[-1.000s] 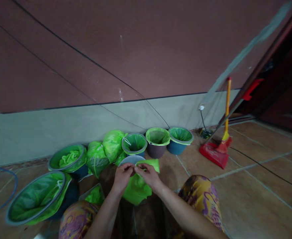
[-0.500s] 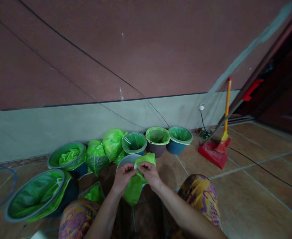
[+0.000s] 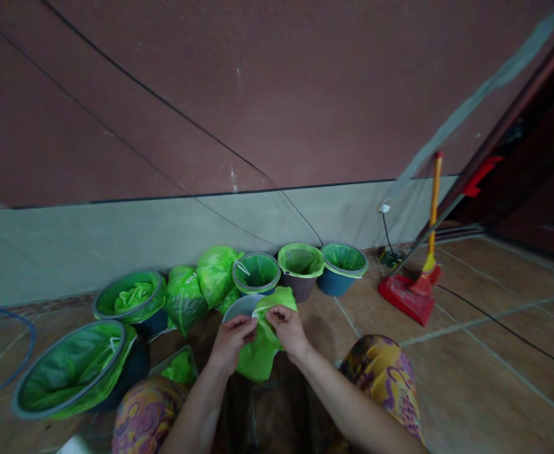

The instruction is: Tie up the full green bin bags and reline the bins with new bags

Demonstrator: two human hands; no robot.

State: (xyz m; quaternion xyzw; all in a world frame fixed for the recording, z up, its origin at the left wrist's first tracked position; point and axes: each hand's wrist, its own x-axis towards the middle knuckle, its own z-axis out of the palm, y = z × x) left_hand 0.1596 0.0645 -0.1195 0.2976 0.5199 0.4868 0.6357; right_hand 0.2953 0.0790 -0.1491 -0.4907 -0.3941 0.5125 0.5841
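Between my knees I hold up a green plastic bin bag with both hands. The fingers of my left hand pinch its top edge, close to a white strip. My right hand grips the bag on the other side, with part of the green film standing up behind the fingers. A pale grey bucket stands just behind the bag, mostly hidden by it and my hands. To the left of my wrists, a small container holds more green plastic.
Along the wall stand a brown bin, a blue bin and other lined bins. Tied green bags sit among them. A large lined bin is at left. A red dustpan and broom lie right, near a cable.
The hanging part of the bag has shifted right and spread wider below my hands. My right hand has turned slightly. The whole view has moved a little.
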